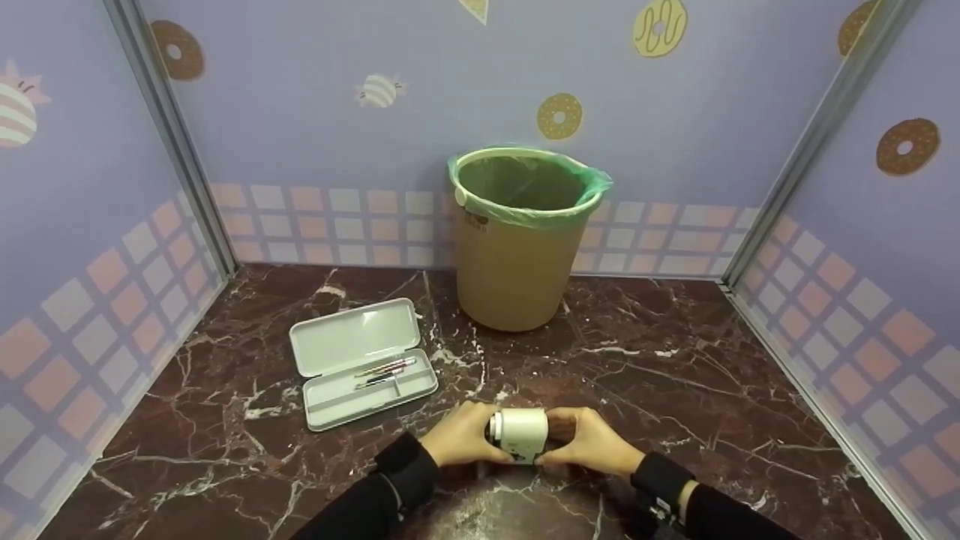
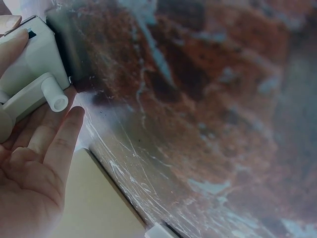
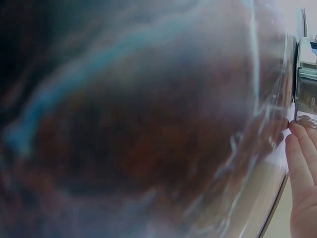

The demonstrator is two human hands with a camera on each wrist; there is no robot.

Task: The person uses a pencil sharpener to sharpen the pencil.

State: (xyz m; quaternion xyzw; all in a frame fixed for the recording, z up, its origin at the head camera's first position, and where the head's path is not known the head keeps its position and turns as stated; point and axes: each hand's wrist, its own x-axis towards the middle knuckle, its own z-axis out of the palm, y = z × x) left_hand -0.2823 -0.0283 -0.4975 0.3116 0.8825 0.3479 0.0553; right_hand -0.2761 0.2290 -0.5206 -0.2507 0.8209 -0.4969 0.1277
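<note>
A white pencil sharpener (image 1: 525, 429) with a crank handle (image 2: 37, 96) stands on the marbled tabletop, between both hands. My left hand (image 1: 466, 436) holds its crank end, thumb in front and fingers behind; in the left wrist view, the fingers of the left hand (image 2: 37, 168) extend behind the crank. At the other end my right hand (image 1: 592, 442) grips the sharpener, thumb near its lower front corner. The right wrist view catches the fingers of the right hand (image 3: 303, 163) beside the sharpener's clear drawer (image 3: 307, 94).
An open white pencil case (image 1: 330, 416) lies to the left, several pencils (image 1: 385, 371) in its tray and its lid folded back. Behind stands a tan waste bin (image 1: 517, 277) lined with a green bag (image 1: 598, 184). Patterned walls (image 1: 315, 135) enclose the back and sides.
</note>
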